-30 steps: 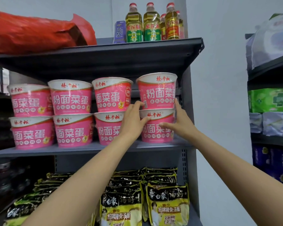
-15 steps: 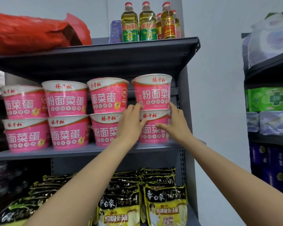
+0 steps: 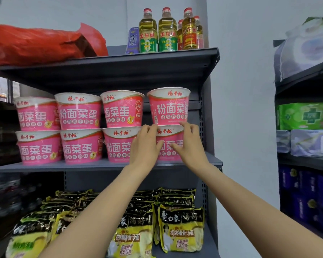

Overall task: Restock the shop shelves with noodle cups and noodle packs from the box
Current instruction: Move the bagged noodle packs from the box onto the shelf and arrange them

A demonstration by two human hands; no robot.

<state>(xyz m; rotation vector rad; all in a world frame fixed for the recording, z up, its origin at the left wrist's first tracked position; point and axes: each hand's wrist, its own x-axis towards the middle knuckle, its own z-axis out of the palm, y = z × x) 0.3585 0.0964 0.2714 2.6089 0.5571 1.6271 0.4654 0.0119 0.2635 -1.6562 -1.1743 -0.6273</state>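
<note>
Noodle cups filled the middle shelf (image 3: 104, 165), pink ones, stacked two high in four piles. The pile at the far right end was the one being handled. Its bottom cup (image 3: 169, 144) stood upright on the shelf, and its top cup (image 3: 169, 106) sat upright on the bottom cup's lid, leaning out a tiny bit to the right.

Both hands were up at that pile. The left hand (image 3: 145, 146) lay on the left side of the bottom cup, with its fingers curled up to the lid edge where the two cups met. The right hand (image 3: 189, 144) lay on the front and right side of the same cup. Its fingers were spread out and fairly straight, with the tips touching the seam under the top cup. Neither hand seemed to be squeezing hard. It looked more like patting and nudging than lifting.

The top cup was right above both hands, very close. The cups stood tall, wide end up. The right hand was nearer the open end of the shelf, where a cup could slip off. So the next push likely had to go left and back, toward the other piles.

Noodle packs (image 3: 181, 228) in yellow and black lay on the lower shelf, below the arms. Oil bottles (image 3: 167, 30) and a red bag (image 3: 37, 43) sat on the top shelf. No box showed.
</note>
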